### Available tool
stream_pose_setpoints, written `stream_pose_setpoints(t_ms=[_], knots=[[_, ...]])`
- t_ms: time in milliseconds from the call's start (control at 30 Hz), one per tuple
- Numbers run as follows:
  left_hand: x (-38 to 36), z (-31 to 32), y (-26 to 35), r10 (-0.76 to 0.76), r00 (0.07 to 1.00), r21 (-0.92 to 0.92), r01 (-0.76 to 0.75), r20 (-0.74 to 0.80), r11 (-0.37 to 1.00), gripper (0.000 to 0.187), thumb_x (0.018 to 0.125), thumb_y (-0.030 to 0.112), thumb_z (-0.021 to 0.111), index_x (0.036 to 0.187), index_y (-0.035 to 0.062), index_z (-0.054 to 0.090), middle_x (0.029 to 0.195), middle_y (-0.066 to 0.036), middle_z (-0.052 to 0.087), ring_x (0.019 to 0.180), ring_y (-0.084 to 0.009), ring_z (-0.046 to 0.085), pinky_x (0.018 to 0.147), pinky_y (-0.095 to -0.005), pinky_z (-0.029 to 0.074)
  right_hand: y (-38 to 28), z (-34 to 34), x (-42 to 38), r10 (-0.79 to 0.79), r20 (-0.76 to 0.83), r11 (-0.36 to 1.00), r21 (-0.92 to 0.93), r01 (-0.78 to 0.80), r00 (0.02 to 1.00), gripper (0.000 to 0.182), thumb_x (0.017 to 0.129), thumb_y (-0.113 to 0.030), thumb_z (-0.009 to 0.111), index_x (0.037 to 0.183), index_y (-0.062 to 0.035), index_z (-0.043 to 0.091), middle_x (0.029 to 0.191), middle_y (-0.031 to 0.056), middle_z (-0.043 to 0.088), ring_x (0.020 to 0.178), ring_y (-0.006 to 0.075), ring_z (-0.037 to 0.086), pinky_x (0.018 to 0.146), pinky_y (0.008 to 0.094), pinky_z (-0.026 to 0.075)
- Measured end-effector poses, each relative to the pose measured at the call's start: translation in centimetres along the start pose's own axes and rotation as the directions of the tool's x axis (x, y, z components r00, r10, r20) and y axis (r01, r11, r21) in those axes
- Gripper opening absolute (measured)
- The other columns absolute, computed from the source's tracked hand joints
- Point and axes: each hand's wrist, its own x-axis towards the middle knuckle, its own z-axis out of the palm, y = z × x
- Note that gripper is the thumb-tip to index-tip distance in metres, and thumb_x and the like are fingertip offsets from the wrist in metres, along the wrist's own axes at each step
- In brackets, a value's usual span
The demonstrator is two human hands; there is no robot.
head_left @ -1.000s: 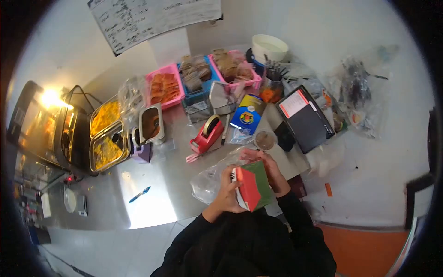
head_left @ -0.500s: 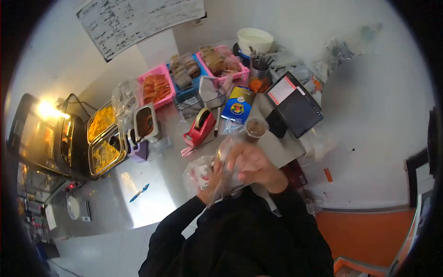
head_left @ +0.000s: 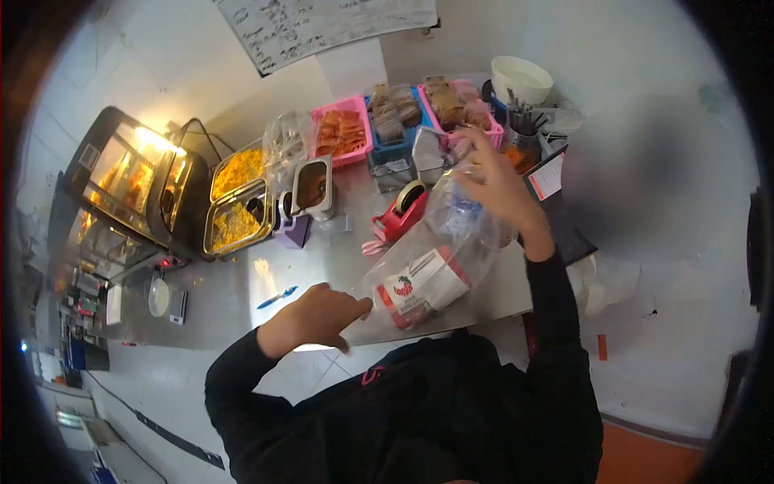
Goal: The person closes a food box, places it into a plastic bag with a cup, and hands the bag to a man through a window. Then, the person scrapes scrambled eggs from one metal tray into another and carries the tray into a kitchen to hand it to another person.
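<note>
A clear plastic bag [head_left: 476,242] lies on the steel counter in front of me, with a red and white printed box [head_left: 423,286] inside it. My left hand [head_left: 318,317] is at the bag's left side, its index finger stretched toward the box and its thumb apart, holding nothing. Beyond the bag's far end, my right hand [head_left: 500,185] reaches out with thumb and fingers apart, close to a metal holder [head_left: 435,153] by the baskets. Nothing shows in its grasp. A red tape dispenser [head_left: 401,214] stands just behind the bag.
Pink basket [head_left: 343,153] and blue basket [head_left: 393,145] hold packets along the wall. Left of them are a steel tub of sauce [head_left: 312,185], trays of yellow food [head_left: 234,226] and a lit warming cabinet [head_left: 121,181]. A blue pen [head_left: 277,298] lies near the counter's front; a dark tablet [head_left: 568,238] stands right.
Both hands were together at the clear bag; now they are apart, left hand to the left, right hand reaching forward. The bag with the box lies on the counter. The view has shifted left.
</note>
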Motion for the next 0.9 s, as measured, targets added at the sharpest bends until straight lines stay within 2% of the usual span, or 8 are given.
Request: stream_pose_setpoints(t_ms=[133, 200, 233, 333, 467, 600, 767, 900], knots=[[0.1, -3.6, 1.4, -0.171, 0.841, -0.068, 0.159, -0.514, 0.985, 0.027, 0.067, 0.009, 0.055, 0.092, 0.0070, 0.046, 0.096, -0.010, 0.048, 0.080, -0.0251, 0.052, 0.074, -0.0351, 0.039, -1.5, 3.7, 1.4, -0.143, -0.019, 0.917, 0.375, 0.139, 0.990, 0.040, 0.075, -0.009, 0.053, 0.111, -0.0051, 0.034, 0.084, 0.0046, 0.048, 0.066, 0.0090, 0.047, 0.056, 0.0227, 0.040], [3.1, -3.2, 0.1, 0.023, 0.550, 0.098, 0.108, -0.835, 0.989, 0.036, 0.064, 0.005, 0.056, 0.098, 0.0056, 0.045, 0.098, -0.013, 0.048, 0.083, -0.0271, 0.052, 0.073, -0.0346, 0.040, -3.7, 5.8, 1.1, -0.069, 0.160, 0.748, 0.662, -0.055, 0.985, 0.043, 0.081, -0.016, 0.048, 0.117, -0.0078, 0.027, 0.099, 0.0069, 0.044, 0.070, 0.0089, 0.047, 0.062, 0.0207, 0.040], [4.8, -2.8, -0.6, 0.130, 0.356, 0.174, 0.094, -0.925, 0.980, 0.040, 0.062, 0.003, 0.057, 0.100, 0.0049, 0.044, 0.099, -0.014, 0.048, 0.085, -0.0281, 0.052, 0.073, -0.0344, 0.041, -2.6, 8.4, 1.8, -0.330, -0.054, 0.764, 0.571, 0.300, 0.942, 0.051, 0.081, -0.019, 0.049, 0.121, -0.0062, 0.022, 0.085, 0.0036, 0.049, 0.070, 0.0096, 0.047, 0.064, 0.0247, 0.040], [8.8, -3.1, -1.2, -0.058, 0.134, -0.095, -0.283, -0.989, 0.954, 0.036, 0.062, 0.004, 0.060, 0.097, 0.0049, 0.048, 0.107, -0.015, 0.047, 0.088, -0.0303, 0.051, 0.074, -0.0350, 0.040, -4.3, 5.8, 0.0, -0.347, -0.016, 0.891, 0.307, 0.335, 0.938, 0.064, 0.078, -0.022, 0.052, 0.126, -0.0042, 0.014, 0.073, 0.0057, 0.052, 0.069, 0.0185, 0.051, 0.066, 0.0304, 0.040], [11.8, -1.0, -1.9, -0.196, 0.474, -0.360, -0.285, -0.859, 0.888, 0.019, 0.066, -0.001, 0.055, 0.085, 0.0021, 0.052, 0.095, -0.015, 0.051, 0.089, -0.0297, 0.050, 0.077, -0.0330, 0.038, -0.9, -3.6, -3.4, -0.120, -0.076, 0.960, -0.262, 0.097, 0.990, 0.050, 0.073, -0.020, 0.055, 0.116, -0.0046, 0.036, 0.082, 0.0137, 0.055, 0.078, 0.0297, 0.052, 0.068, 0.0354, 0.041], [9.9, -4.2, -2.6, -0.280, 0.460, -0.302, 0.027, -0.842, 0.953, 0.022, 0.062, -0.004, 0.055, 0.083, 0.0012, 0.052, 0.090, -0.014, 0.052, 0.088, -0.0280, 0.050, 0.076, -0.0323, 0.038, 11.0, -15.7, -8.2, -0.075, -0.413, 0.876, -0.463, -0.138, 0.907, 0.018, 0.071, -0.005, 0.049, 0.087, -0.0036, 0.056, 0.084, 0.0146, 0.056, 0.079, 0.0303, 0.053, 0.071, 0.0353, 0.041], [10.9, -12.3, 3.9, -0.145, 0.482, -0.246, -0.153, -0.864, 0.957, 0.025, 0.061, 0.001, 0.058, 0.085, 0.0026, 0.053, 0.091, -0.013, 0.052, 0.087, -0.0281, 0.049, 0.078, -0.0339, 0.037, 27.0, -23.4, -10.9, 0.209, -0.118, 0.762, -0.602, -0.237, 0.971, 0.017, 0.067, -0.003, 0.049, 0.081, -0.0031, 0.059, 0.082, 0.0154, 0.057, 0.078, 0.0302, 0.054, 0.070, 0.0356, 0.042], [19.1, -16.9, 7.2, 0.265, 0.674, -0.012, -0.375, -0.689, 0.927, 0.025, 0.067, 0.007, 0.058, 0.090, 0.0035, 0.052, 0.094, -0.013, 0.052, 0.089, -0.0289, 0.049, 0.077, -0.0345, 0.039, 28.9, -24.9, -9.6, 0.569, -0.003, 0.652, -0.608, -0.453, 0.822, 0.016, 0.067, -0.005, 0.050, 0.078, -0.0080, 0.061, 0.081, 0.0126, 0.059, 0.076, 0.0270, 0.057, 0.065, 0.0374, 0.044]])
